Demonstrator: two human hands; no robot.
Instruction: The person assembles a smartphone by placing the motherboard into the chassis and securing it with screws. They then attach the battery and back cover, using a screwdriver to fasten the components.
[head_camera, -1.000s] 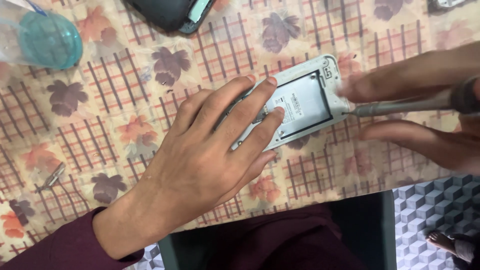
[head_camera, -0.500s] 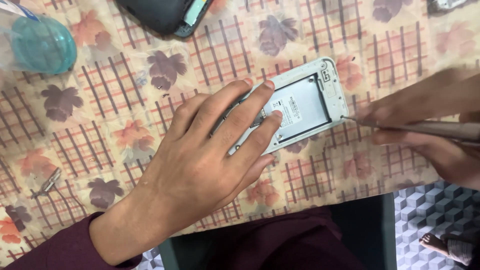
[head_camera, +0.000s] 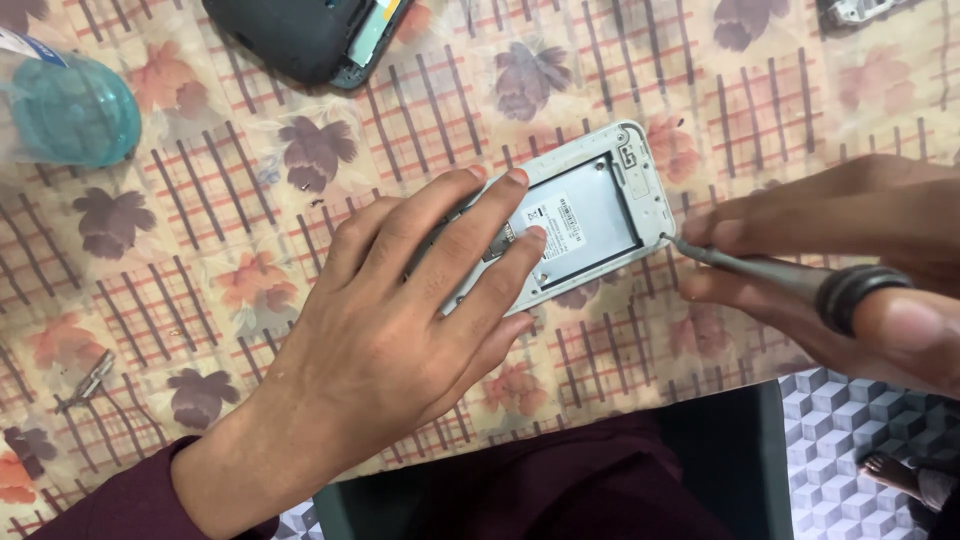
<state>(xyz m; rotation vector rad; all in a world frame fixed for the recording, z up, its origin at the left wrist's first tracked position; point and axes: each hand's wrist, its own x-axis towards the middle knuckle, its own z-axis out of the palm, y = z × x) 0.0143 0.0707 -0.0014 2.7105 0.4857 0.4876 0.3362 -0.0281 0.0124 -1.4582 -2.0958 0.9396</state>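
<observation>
A silver phone frame (head_camera: 600, 205) with its back off lies tilted on the leaf-patterned tablecloth (head_camera: 250, 230). My left hand (head_camera: 400, 330) lies flat on its lower half, fingers spread, pressing it down. My right hand (head_camera: 850, 270) grips a grey screwdriver (head_camera: 780, 280) with a black ring on the handle. The screwdriver's tip touches the frame's lower right corner.
A dark phone part (head_camera: 300, 35) lies at the top edge. A teal-capped clear bottle (head_camera: 65, 110) sits at the far left. A small metal piece (head_camera: 90, 380) rests near the left front. The table edge runs below my hands, with a patterned floor (head_camera: 860, 410) beyond.
The screwdriver tip has drawn back from the frame's side to its lower right corner. My left hand stays pressed on the frame.
</observation>
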